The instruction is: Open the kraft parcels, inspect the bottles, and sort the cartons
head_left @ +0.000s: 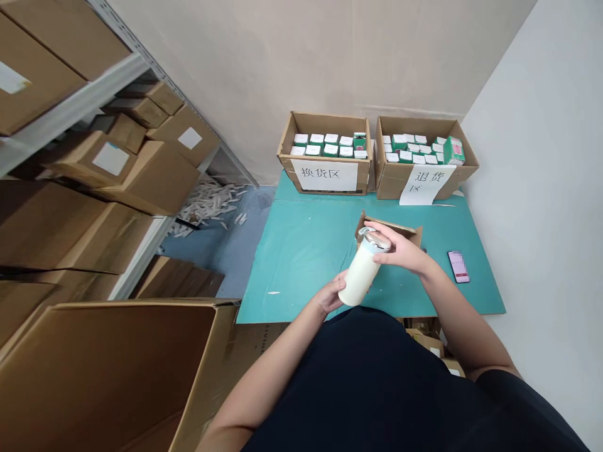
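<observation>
A cream-coloured insulated bottle (359, 275) is held tilted in front of my body, its shiny lid and pale strap loop pointing up and away. Around its lower side my left hand (331, 294) is closed, with some fingers hidden behind the bottle. My right hand (399, 250) grips the top end, thumb on the pale collar and fingers over the lid. Just behind the bottle, on the green table (301, 251), stands an open small cardboard box (396, 232), partly covered by my right hand and the bottle.
Two cardboard boxes of green-and-white cartons, one labelled on the left (327, 176) and one on the right (393, 185), stand at the table's back. A phone (458, 267) lies at right. A large open carton (117, 370) and loaded shelves (136, 69) occupy the left.
</observation>
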{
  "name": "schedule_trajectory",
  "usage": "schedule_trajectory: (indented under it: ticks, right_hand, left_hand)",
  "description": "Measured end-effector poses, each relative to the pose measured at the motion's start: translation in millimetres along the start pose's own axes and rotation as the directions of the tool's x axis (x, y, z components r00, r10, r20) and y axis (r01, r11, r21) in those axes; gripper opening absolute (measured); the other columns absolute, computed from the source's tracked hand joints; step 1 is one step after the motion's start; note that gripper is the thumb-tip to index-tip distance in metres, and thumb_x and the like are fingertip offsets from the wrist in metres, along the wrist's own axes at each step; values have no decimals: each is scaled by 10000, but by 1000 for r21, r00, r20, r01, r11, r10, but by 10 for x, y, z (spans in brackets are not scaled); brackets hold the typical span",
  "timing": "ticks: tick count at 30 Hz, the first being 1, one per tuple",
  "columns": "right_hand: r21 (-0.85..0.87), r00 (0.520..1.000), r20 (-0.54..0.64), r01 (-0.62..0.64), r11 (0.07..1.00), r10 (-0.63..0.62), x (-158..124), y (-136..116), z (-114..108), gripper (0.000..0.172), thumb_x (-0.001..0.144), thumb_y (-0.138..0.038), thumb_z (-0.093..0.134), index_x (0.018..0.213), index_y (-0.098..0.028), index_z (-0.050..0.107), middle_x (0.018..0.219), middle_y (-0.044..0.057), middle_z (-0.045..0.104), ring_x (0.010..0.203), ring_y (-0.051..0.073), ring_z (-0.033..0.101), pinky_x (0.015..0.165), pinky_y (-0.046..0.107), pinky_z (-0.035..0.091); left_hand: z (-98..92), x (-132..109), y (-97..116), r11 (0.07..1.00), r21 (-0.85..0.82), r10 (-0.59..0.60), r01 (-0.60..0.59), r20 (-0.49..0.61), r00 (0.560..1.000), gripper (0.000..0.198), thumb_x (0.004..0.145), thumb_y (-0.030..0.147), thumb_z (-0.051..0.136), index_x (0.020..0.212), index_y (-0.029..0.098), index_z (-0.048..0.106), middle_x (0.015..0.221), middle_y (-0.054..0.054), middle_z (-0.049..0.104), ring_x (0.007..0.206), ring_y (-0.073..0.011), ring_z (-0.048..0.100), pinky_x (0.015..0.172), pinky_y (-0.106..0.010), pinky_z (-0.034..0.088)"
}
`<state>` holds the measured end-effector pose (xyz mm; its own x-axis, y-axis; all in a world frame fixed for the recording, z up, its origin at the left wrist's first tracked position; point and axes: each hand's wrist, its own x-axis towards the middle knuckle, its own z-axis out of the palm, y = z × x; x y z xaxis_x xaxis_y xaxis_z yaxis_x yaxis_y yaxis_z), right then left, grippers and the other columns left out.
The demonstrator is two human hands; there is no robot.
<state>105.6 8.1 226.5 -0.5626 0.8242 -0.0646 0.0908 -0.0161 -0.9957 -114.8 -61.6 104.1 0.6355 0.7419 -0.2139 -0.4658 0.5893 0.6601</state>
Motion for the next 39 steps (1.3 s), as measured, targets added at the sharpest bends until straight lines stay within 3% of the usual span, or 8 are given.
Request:
schedule_trajectory:
  ticks: [8,10,12,15,20,25,30,39]
  right_hand:
    - [-184,989,-114,-113,976,93,-292,35,100,724,696,-349,875,1362,-325,593,1330,53,648,1205,311,619,1051,480,502]
    - [-242,976,-181,-160,957,117,-404,69,109,705,695,-347,864,1346,-322,596,1319,57,652,1176,314,629,1028,478,510]
    - [-285,962,-240,-195,938,127,-486,121,100,697,699,-355,855,1342,-313,588,1308,66,656,1163,317,633,1021,480,507]
    - [-350,950,-302,-191,917,82,-525,226,80,677,704,-370,841,1327,-308,583,1320,70,647,1215,327,608,1064,491,470]
    - [-473,956,-290,-182,862,43,-454,379,105,640,733,-359,795,1330,-316,568,1341,79,624,1238,322,596,1071,498,459]
    - [-512,966,-256,-163,844,31,-358,472,90,622,735,-340,788,1317,-314,569,1346,86,616,1254,323,585,1075,496,456]
    - [-498,957,-289,-185,847,39,-244,594,68,648,716,-342,790,1316,-288,552,1349,97,613,1244,324,589,1063,492,462]
    - [-621,986,-150,-151,769,73,-229,901,42,621,768,-292,766,1337,-243,521,1364,131,600,1253,308,594,1041,457,484]
  left_hand:
    - [-204,12,-117,993,113,41,-36,-47,998,746,621,514,901,1243,168,679,1179,-151,733,1029,-281,693,873,-347,502]
    - [-279,39,-147,970,237,93,-55,-154,984,660,703,553,838,1219,174,680,1173,-141,726,1044,-265,679,884,-348,498]
    - [-364,91,-171,906,423,185,-23,-347,920,583,772,608,750,1160,178,681,1070,-112,725,959,-236,669,816,-332,507]
    - [-472,220,-204,708,681,315,188,-543,779,566,790,587,718,1189,191,656,932,-56,681,832,-211,635,734,-311,492]
    - [-510,510,-255,497,775,226,392,-551,803,705,810,540,710,1377,142,582,824,-34,664,699,-200,641,657,-277,445]
    - [-569,731,-317,522,768,159,372,-515,842,632,819,459,703,1343,115,625,736,-10,676,507,-153,586,558,-265,427]
    - [-684,794,-443,640,721,137,265,-446,884,380,855,344,633,1146,121,730,726,-11,692,532,-125,591,540,-232,458]
    - [-858,808,-610,822,543,120,173,-462,879,237,882,310,603,963,119,718,722,-8,661,533,-99,579,479,-206,495]
